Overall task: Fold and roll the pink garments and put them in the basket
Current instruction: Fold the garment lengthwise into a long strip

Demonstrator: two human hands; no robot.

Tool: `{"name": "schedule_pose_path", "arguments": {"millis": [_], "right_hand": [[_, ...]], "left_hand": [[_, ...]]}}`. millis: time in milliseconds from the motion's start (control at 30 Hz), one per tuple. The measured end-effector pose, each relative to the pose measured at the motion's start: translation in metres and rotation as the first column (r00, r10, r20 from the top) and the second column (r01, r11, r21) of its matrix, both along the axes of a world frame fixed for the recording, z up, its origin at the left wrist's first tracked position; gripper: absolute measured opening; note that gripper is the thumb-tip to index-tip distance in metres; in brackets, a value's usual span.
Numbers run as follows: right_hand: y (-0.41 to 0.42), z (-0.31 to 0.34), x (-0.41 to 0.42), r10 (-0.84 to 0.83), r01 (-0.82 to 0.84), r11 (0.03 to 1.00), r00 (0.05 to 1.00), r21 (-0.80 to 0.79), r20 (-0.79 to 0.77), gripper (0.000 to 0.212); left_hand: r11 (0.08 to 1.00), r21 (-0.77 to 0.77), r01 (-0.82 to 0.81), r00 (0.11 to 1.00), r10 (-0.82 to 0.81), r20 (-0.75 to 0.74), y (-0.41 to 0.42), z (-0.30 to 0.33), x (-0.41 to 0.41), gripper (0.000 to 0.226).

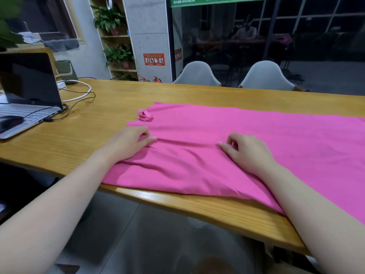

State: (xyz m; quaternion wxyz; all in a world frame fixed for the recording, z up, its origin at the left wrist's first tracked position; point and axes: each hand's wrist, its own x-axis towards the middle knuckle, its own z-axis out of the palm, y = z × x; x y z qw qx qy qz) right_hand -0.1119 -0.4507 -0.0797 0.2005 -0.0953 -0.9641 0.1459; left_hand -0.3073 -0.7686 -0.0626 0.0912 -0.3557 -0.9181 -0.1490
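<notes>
A large pink garment (246,133) lies spread across the wooden table (110,99), running off the right edge of the view, with a small twisted pink strap (145,115) at its far left corner. My left hand (128,143) rests on the garment's left end, thumb and curled fingers pinching a ridge of fabric. My right hand (246,151) sits about a forearm's length to the right and pinches the same raised fold. The near part of the cloth is wrinkled. No basket is in view.
An open laptop (25,95) with a mouse (9,121) and trailing cables (79,95) stands at the table's left. Two white chairs (197,74) face the far edge. A shelf with potted plants (116,36) stands behind.
</notes>
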Motion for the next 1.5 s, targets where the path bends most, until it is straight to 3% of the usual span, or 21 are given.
{"name": "schedule_pose_path", "arguments": {"millis": [100, 233, 467, 567, 667, 767, 867, 933, 1000, 1100, 1233, 1333, 1433, 1500], "right_hand": [[0.0, 0.0, 0.001, -0.022, 0.023, 0.999, 1.0, 0.024, -0.007, 0.031], [-0.001, -0.001, 0.002, -0.017, 0.016, 0.999, 1.0, 0.029, 0.006, 0.023], [-0.01, 0.004, 0.009, -0.055, 0.052, 0.996, 0.998, 0.069, 0.038, 0.025], [-0.017, 0.004, 0.02, -0.077, 0.074, 0.993, 0.997, 0.096, 0.03, 0.027], [-0.023, 0.004, 0.038, -0.12, 0.116, 0.986, 0.993, 0.117, 0.023, 0.031], [-0.022, 0.008, 0.057, -0.105, 0.099, 0.986, 0.994, 0.132, 0.034, 0.034], [-0.012, 0.024, 0.072, -0.063, 0.064, 0.993, 0.998, 0.099, -0.02, 0.042], [-0.002, 0.038, 0.077, -0.03, 0.034, 0.998, 0.997, 0.056, -0.073, 0.043], [0.008, 0.053, 0.073, -0.013, 0.017, 0.999, 0.993, 0.037, -0.114, 0.043], [0.026, 0.072, 0.053, -0.022, 0.03, 0.998, 0.99, 0.053, -0.137, 0.044], [0.055, 0.087, 0.008, -0.057, 0.061, 0.993, 0.997, 0.103, -0.046, 0.046], [0.077, 0.08, -0.032, -0.055, 0.047, 0.992, 0.997, 0.117, 0.062, 0.046], [0.093, 0.048, -0.061, -0.015, -0.002, 0.994, 0.986, 0.105, 0.167, 0.045], [0.099, 0.023, -0.069, 0.01, -0.019, 0.998, 0.989, 0.064, 0.15, 0.043]], "left_hand": [[0.989, 0.115, -0.092, 0.99, 0.079, 0.117, -0.024, 0.0, -0.016, 0.043], [0.959, 0.258, -0.114, 0.948, 0.027, 0.318, -0.039, -0.001, -0.016, 0.026], [0.961, 0.27, -0.06, 0.988, 0.019, 0.151, -0.052, -0.013, 0.004, 0.034], [0.95, 0.309, -0.047, 0.994, 0.014, 0.11, -0.064, -0.015, 0.023, 0.02], [0.914, 0.394, -0.093, 0.984, 0.025, 0.174, -0.08, -0.012, 0.04, 0.02], [0.824, 0.521, -0.223, 0.927, 0.013, 0.375, -0.088, 0.004, 0.06, 0.014], [0.633, 0.668, -0.391, 0.804, -0.118, 0.583, -0.088, 0.028, 0.073, 0.013], [0.519, 0.701, -0.488, 0.702, -0.244, 0.669, -0.084, 0.046, 0.074, 0.016], [0.461, 0.687, -0.561, 0.649, -0.27, 0.711, -0.076, 0.059, 0.066, 0.015], [0.47, 0.674, -0.571, 0.691, -0.168, 0.703, -0.054, 0.07, 0.04, 0.02], [0.581, 0.592, -0.558, 0.794, 0.165, 0.585, -0.02, 0.065, -0.016, 0.035], [0.665, 0.425, -0.615, 0.78, 0.433, 0.452, 0.001, 0.048, -0.059, 0.051], [0.692, 0.313, -0.65, 0.753, 0.533, 0.386, 0.015, 0.019, -0.086, 0.059], [0.731, 0.249, -0.635, 0.771, 0.586, 0.247, 0.023, 0.0, -0.083, 0.054]]}}
